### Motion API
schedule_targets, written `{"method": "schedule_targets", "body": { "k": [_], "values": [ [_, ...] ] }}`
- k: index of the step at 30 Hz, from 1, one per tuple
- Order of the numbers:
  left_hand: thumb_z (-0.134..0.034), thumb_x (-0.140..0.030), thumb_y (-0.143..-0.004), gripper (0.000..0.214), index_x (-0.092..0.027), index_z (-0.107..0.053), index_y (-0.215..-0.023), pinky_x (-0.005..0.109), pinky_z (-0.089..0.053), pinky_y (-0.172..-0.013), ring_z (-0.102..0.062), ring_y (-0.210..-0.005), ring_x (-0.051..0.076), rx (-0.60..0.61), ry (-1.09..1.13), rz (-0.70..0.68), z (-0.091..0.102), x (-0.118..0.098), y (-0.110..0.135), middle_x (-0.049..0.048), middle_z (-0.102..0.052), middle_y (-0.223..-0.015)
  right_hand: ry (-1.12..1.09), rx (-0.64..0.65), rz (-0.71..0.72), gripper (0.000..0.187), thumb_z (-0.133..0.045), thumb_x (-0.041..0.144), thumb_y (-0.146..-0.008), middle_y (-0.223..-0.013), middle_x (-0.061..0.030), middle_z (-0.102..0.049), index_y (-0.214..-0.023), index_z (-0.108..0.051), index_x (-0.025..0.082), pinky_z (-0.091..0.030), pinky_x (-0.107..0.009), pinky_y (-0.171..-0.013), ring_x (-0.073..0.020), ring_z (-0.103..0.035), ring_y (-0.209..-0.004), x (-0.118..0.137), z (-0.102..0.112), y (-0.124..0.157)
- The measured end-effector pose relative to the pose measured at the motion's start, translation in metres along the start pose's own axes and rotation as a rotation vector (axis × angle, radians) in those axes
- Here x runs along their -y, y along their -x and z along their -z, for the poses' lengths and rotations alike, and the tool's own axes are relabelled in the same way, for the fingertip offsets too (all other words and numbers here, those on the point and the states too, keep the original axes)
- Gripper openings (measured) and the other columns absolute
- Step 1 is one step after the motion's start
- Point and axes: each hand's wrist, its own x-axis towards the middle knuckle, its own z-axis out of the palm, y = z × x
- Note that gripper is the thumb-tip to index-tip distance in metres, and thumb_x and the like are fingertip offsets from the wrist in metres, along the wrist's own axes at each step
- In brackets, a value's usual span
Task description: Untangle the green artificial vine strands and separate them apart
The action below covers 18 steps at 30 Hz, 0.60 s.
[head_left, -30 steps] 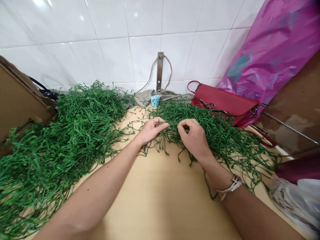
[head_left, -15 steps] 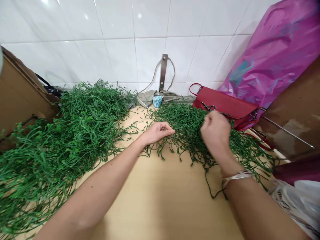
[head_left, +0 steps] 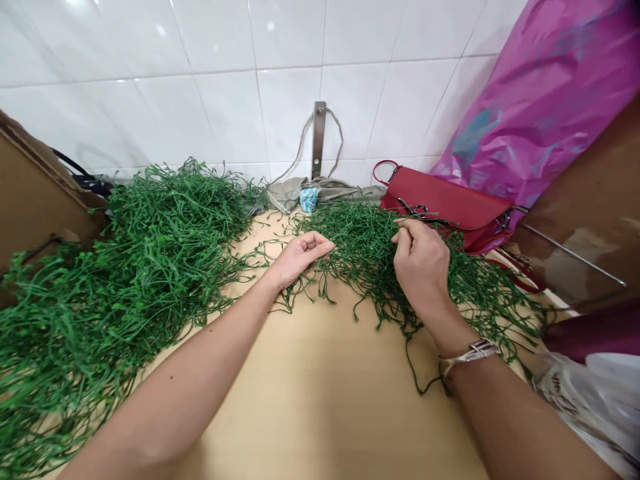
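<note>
My left hand [head_left: 304,257] is closed in a pinch, thumb against forefinger, at the left edge of a heap of thin green stems [head_left: 360,233]. Over the middle of that heap, my right hand [head_left: 423,263] is also closed, its thumb and forefinger pinched and pointing left. What either pinch holds is too small to make out. The stems look like dark green strands with small knobs at their ends. One loose strand [head_left: 413,367] curls below my right wrist. A larger green pile [head_left: 165,267] spreads over the left of the table.
Behind the stems stand a small blue-and-white cup [head_left: 309,199] and a grey cloth [head_left: 350,193] by the tiled wall. A red handbag [head_left: 450,200] and a purple plastic bag [head_left: 545,100] are at the right. Cardboard [head_left: 40,193] borders the left; clear plastic [head_left: 590,400] lies lower right.
The whole view has shifted slightly. My right hand has turned so that its pinched fingertips now show, pointing left. My left hand keeps its pinch in nearly the same place.
</note>
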Motion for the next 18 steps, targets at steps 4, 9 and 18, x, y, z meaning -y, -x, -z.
{"method": "schedule_targets", "body": {
  "k": [4, 9, 18],
  "values": [
    [-0.081, -0.054, -0.07, 0.044, -0.016, -0.061, -0.077, 0.023, -0.037, -0.067, -0.05, -0.067, 0.009, 0.002, -0.005, -0.004, -0.001, -0.003, 0.002, -0.0031, -0.057, -0.069, 0.051, -0.121, 0.075, 0.032, -0.05, 0.02, -0.092, -0.124, -0.0175, -0.066, -0.118, -0.067, 0.017, -0.04, -0.054, -0.103, -0.0346, -0.054, -0.121, 0.004, 0.003, 0.001],
    [-0.082, -0.052, -0.071, 0.041, -0.016, -0.061, -0.074, 0.024, -0.036, -0.063, -0.048, -0.065, 0.01, 0.021, -0.025, 0.009, -0.004, -0.009, 0.004, -0.0032, -0.056, -0.066, -0.182, -0.035, 0.277, 0.026, -0.049, 0.026, -0.098, -0.112, -0.0127, -0.073, -0.11, -0.07, 0.019, -0.043, -0.05, -0.108, -0.0286, -0.06, -0.118, 0.028, -0.005, 0.008],
    [-0.082, -0.056, -0.068, 0.047, -0.014, -0.062, -0.075, 0.024, -0.034, -0.065, -0.044, -0.064, 0.008, 0.02, 0.019, 0.02, -0.003, -0.007, 0.003, -0.0044, -0.055, -0.066, -0.379, 0.262, 0.047, 0.02, -0.052, 0.028, -0.095, -0.081, -0.0027, -0.075, -0.097, -0.071, 0.021, -0.052, -0.035, -0.081, -0.0207, -0.069, -0.08, 0.041, -0.007, 0.017]
  ]
}}
